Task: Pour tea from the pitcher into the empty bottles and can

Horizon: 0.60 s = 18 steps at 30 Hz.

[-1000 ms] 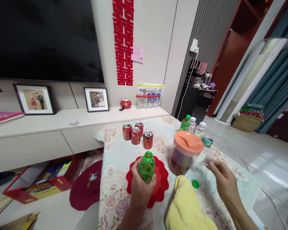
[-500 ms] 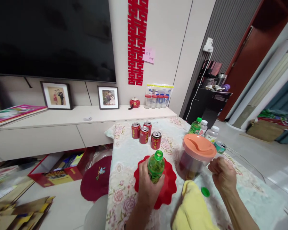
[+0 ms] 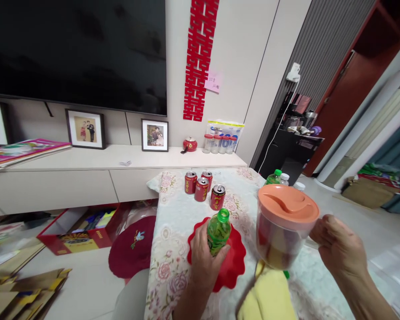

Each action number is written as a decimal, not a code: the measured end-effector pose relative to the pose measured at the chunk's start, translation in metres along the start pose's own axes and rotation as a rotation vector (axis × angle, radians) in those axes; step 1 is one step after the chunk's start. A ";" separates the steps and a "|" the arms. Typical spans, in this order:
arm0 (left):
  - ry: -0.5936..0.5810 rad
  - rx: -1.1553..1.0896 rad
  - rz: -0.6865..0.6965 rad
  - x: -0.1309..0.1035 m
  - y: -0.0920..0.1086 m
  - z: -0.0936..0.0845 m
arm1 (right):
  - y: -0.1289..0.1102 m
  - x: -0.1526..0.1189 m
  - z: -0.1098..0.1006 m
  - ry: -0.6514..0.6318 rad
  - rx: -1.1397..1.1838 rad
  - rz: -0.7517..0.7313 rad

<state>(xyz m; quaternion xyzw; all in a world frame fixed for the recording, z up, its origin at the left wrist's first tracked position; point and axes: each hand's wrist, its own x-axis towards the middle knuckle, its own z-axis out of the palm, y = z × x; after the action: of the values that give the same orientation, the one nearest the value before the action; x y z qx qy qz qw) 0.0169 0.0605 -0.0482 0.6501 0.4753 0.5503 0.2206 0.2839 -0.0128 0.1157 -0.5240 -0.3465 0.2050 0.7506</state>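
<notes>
My left hand [image 3: 205,258] is wrapped round an uncapped green plastic bottle [image 3: 219,229], upright over a red scalloped plate [image 3: 235,262]. On the right, my right hand [image 3: 340,242] grips the handle side of a clear pitcher [image 3: 280,244] with an orange lid [image 3: 288,202]. Dark liquid shows inside the pitcher, which appears raised off the table. Below it lies a folded yellow cloth [image 3: 268,293]. A green bottle cap [image 3: 286,274] is mostly hidden behind the pitcher and cloth.
Several red drink cans [image 3: 218,198] stand behind the plate on the flowered tablecloth [image 3: 173,249]. Beyond the pitcher are a green-capped bottle [image 3: 274,177] and white-capped bottles [image 3: 284,178]. A maroon round stool [image 3: 135,249] is left of the table.
My right hand has lifted the pitcher and brought it nearer, now covering most of the green cap. My left hand still holds the green bottle in nearly the same place.
</notes>
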 end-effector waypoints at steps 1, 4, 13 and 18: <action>-0.004 0.010 0.004 0.000 0.000 0.000 | -0.005 -0.001 0.002 -0.010 -0.017 0.003; -0.015 0.016 0.000 -0.001 -0.001 0.000 | -0.016 -0.003 0.008 -0.049 -0.063 0.010; -0.024 -0.034 -0.019 -0.002 0.000 0.001 | -0.039 0.002 0.033 -0.186 -0.160 0.043; -0.031 -0.050 -0.023 -0.001 0.002 0.000 | -0.039 0.006 0.037 -0.196 -0.201 0.054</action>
<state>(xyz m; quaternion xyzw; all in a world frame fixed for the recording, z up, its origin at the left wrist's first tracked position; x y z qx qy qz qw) 0.0178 0.0589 -0.0465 0.6472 0.4654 0.5492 0.2507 0.2584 0.0009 0.1615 -0.5832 -0.4230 0.2395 0.6509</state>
